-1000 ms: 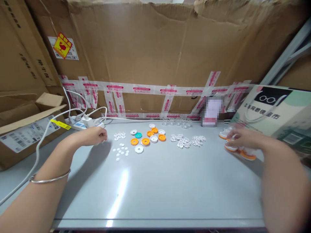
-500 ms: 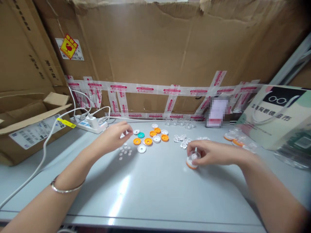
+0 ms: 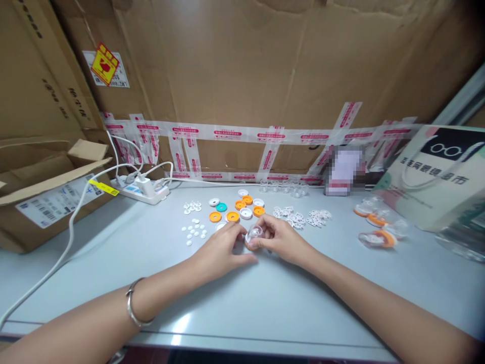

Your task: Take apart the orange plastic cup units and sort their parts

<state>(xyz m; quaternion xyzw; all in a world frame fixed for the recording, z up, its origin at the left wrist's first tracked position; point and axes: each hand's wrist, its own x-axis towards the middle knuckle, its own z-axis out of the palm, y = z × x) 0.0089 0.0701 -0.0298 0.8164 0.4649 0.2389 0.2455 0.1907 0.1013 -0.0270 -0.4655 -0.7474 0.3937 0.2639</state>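
Note:
Near the middle of the table, my right hand [image 3: 278,236] has its fingers closed on a small clear plastic dome [image 3: 254,233] with an orange base. My left hand [image 3: 223,250] is close on its left side, fingers curved toward it and thumb stretched out apart. Whether the left fingertips touch the piece I cannot tell. Just beyond the hands lie orange rings [image 3: 232,217], white rings [image 3: 246,214] and a teal ring [image 3: 221,207]. Small white discs [image 3: 196,232] and white pegged parts [image 3: 192,206] are spread to the left. White openwork pieces [image 3: 319,218] are heaped to the right.
Clear cups [image 3: 284,187] stand along the back by a large cardboard box [image 3: 227,65]. Orange-based dome pieces [image 3: 379,239] lie at the right before a paper bag [image 3: 428,177]. A phone [image 3: 344,171] leans behind. A power strip [image 3: 147,192] and open carton [image 3: 56,202] are left.
My right hand has moved left with the dome piece, to the middle. My left hand has come right and nearer me, beside it. A tipped dome piece now shows at the right.

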